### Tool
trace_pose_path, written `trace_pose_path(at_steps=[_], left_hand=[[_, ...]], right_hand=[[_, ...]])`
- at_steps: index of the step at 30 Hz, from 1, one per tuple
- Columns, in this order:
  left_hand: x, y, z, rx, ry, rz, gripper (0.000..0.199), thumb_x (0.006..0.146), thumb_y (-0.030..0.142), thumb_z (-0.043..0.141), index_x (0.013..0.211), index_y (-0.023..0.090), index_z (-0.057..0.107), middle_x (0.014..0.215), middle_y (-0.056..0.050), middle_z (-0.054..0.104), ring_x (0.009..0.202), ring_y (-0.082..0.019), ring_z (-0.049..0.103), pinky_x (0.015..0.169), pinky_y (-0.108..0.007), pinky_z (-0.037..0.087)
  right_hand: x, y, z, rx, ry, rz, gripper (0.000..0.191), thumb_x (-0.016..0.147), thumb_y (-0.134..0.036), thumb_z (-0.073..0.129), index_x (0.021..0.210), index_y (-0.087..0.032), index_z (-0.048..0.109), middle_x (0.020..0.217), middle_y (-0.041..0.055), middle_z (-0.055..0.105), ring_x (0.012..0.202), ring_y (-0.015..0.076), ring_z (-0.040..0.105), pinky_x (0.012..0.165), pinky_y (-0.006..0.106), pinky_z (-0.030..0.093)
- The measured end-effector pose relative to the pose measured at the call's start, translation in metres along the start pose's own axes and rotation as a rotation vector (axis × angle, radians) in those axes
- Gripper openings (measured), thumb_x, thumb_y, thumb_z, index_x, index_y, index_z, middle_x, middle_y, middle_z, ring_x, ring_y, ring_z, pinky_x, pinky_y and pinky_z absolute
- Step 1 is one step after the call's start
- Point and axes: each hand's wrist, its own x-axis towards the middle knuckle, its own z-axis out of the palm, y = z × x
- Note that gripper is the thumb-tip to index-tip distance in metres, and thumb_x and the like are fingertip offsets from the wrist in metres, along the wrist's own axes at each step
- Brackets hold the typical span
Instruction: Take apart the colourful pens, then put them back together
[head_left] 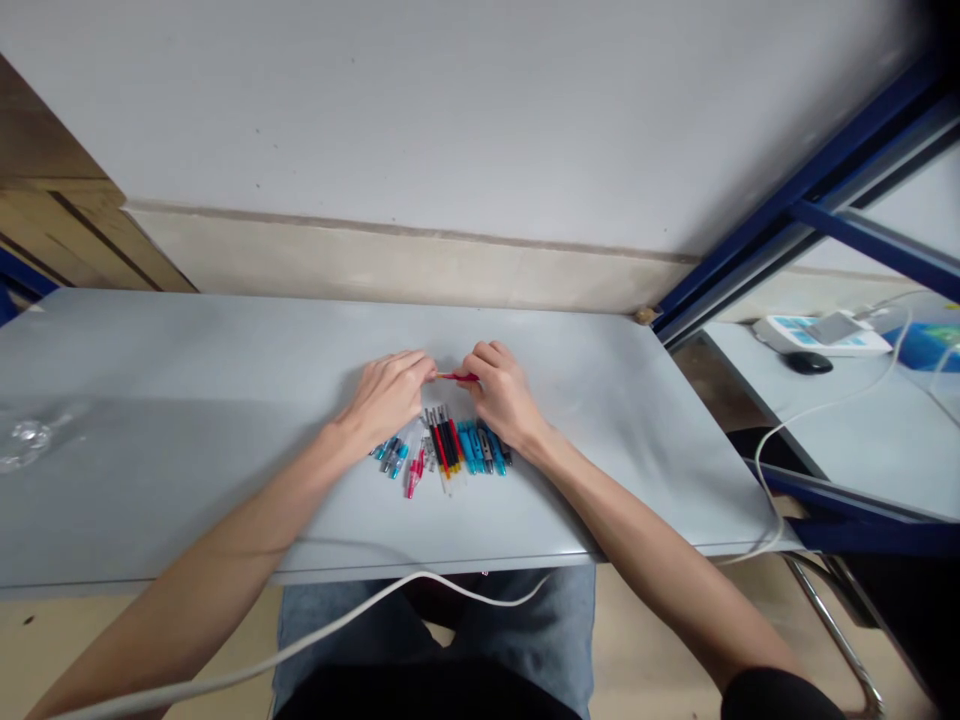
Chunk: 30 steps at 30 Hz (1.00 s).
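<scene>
Grey tabletop [187,345] against a pale wall [450,110], seen from the seat. Far left, at 9 o'clock from the hands, a clear plastic object [26,438] lies alone. Left hand [386,395] – knuckles up, fingers curled inward, tips meeting the left end of a slim red pen part [459,376]; whether they grip it, cannot tell. The right hand [501,392] curves over the other end, fingers closed in a pinch, seemingly to steady the piece level between both hands. At 6 o'clock, a row of pen parts [442,450] – pale blue pieces [390,458], a pink one [413,474], black and red refills [442,443], teal barrels [472,448] – lies side by side, apparently grouped by colour for easy picking. At 2 o'clock, a side desk [795,420] carries a black mouse [808,362].
</scene>
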Motion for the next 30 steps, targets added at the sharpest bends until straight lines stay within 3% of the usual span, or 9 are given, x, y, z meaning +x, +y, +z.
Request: trace_pose_path(at_steps=[4, 6, 8, 11, 15, 19, 22, 25, 30], left_hand=[[-0.002, -0.001, -0.002, -0.036, 0.016, -0.036, 0.046, 0.082, -0.003, 0.043, 0.11, 0.023, 0.068, 0.104, -0.005, 0.076, 0.088, -0.022, 0.07, 0.067, -0.031, 0.043], [-0.003, -0.001, -0.003, -0.034, 0.019, -0.048, 0.038, 0.089, 0.002, 0.044, 0.109, 0.024, 0.067, 0.101, -0.004, 0.076, 0.083, -0.022, 0.07, 0.064, -0.03, 0.041], [-0.002, 0.0, -0.004, -0.008, 0.019, -0.052, 0.021, 0.099, 0.019, 0.047, 0.101, 0.023, 0.067, 0.091, -0.003, 0.075, 0.076, -0.021, 0.068, 0.06, -0.03, 0.037], [-0.002, 0.0, -0.004, 0.047, 0.039, -0.058, 0.029, 0.104, 0.042, 0.049, 0.093, 0.022, 0.067, 0.081, -0.004, 0.071, 0.071, -0.021, 0.065, 0.058, -0.031, 0.034], [-0.001, -0.004, -0.001, 0.087, 0.081, 0.053, 0.024, 0.103, 0.021, 0.044, 0.101, 0.02, 0.068, 0.089, -0.007, 0.072, 0.088, -0.024, 0.065, 0.075, -0.035, 0.044], [0.0, -0.009, 0.003, 0.091, 0.082, 0.121, 0.048, 0.091, -0.002, 0.039, 0.127, 0.019, 0.063, 0.101, -0.009, 0.07, 0.095, -0.024, 0.064, 0.082, -0.036, 0.046], [0.0, -0.008, 0.004, 0.094, 0.057, 0.116, 0.042, 0.093, 0.0, 0.038, 0.118, 0.018, 0.065, 0.099, -0.009, 0.066, 0.093, -0.023, 0.062, 0.08, -0.035, 0.047], [0.0, -0.006, 0.002, 0.105, 0.04, 0.094, 0.027, 0.104, 0.018, 0.04, 0.104, 0.018, 0.067, 0.092, -0.007, 0.064, 0.088, -0.022, 0.061, 0.078, -0.035, 0.045], [0.0, -0.004, 0.003, 0.123, 0.049, 0.066, 0.032, 0.108, 0.034, 0.04, 0.09, 0.02, 0.064, 0.084, -0.004, 0.062, 0.082, -0.021, 0.06, 0.073, -0.033, 0.04]], right_hand=[[0.0, 0.004, -0.002, -0.031, 0.067, 0.022, 0.025, 0.094, -0.003, 0.045, 0.081, -0.022, 0.056, 0.087, 0.0066, 0.053, 0.086, 0.0241, 0.046, 0.072, 0.036, 0.039], [-0.001, 0.006, -0.005, -0.036, 0.077, 0.025, 0.025, 0.094, -0.004, 0.044, 0.082, -0.023, 0.055, 0.089, 0.0069, 0.054, 0.086, 0.0244, 0.046, 0.074, 0.036, 0.04], [0.0, 0.008, -0.009, -0.057, 0.028, -0.004, 0.025, 0.095, -0.003, 0.043, 0.084, -0.022, 0.055, 0.09, 0.0075, 0.056, 0.087, 0.0245, 0.046, 0.076, 0.037, 0.041], [0.001, 0.006, -0.013, -0.136, -0.09, -0.067, 0.033, 0.089, 0.006, 0.038, 0.092, -0.021, 0.057, 0.091, 0.0086, 0.058, 0.089, 0.0256, 0.046, 0.08, 0.038, 0.042], [0.001, -0.001, -0.013, -0.157, -0.155, -0.065, 0.051, 0.078, 0.015, 0.031, 0.106, -0.019, 0.058, 0.095, 0.0089, 0.058, 0.09, 0.0256, 0.046, 0.083, 0.038, 0.043], [0.001, -0.005, -0.009, -0.166, -0.115, -0.066, 0.058, 0.077, 0.014, 0.032, 0.118, -0.017, 0.058, 0.104, 0.0115, 0.056, 0.093, 0.0267, 0.045, 0.086, 0.04, 0.044], [0.001, -0.007, -0.007, -0.186, -0.097, -0.068, 0.041, 0.09, 0.005, 0.036, 0.117, -0.015, 0.06, 0.103, 0.0132, 0.057, 0.093, 0.027, 0.046, 0.085, 0.04, 0.044], [0.001, -0.008, -0.006, -0.201, -0.097, -0.084, 0.023, 0.103, -0.015, 0.041, 0.107, -0.016, 0.063, 0.096, 0.0117, 0.058, 0.088, 0.0256, 0.046, 0.084, 0.039, 0.043], [0.001, -0.004, -0.007, -0.232, -0.12, -0.083, 0.028, 0.106, -0.016, 0.038, 0.094, -0.017, 0.064, 0.088, 0.0094, 0.058, 0.083, 0.0234, 0.045, 0.08, 0.035, 0.042]])
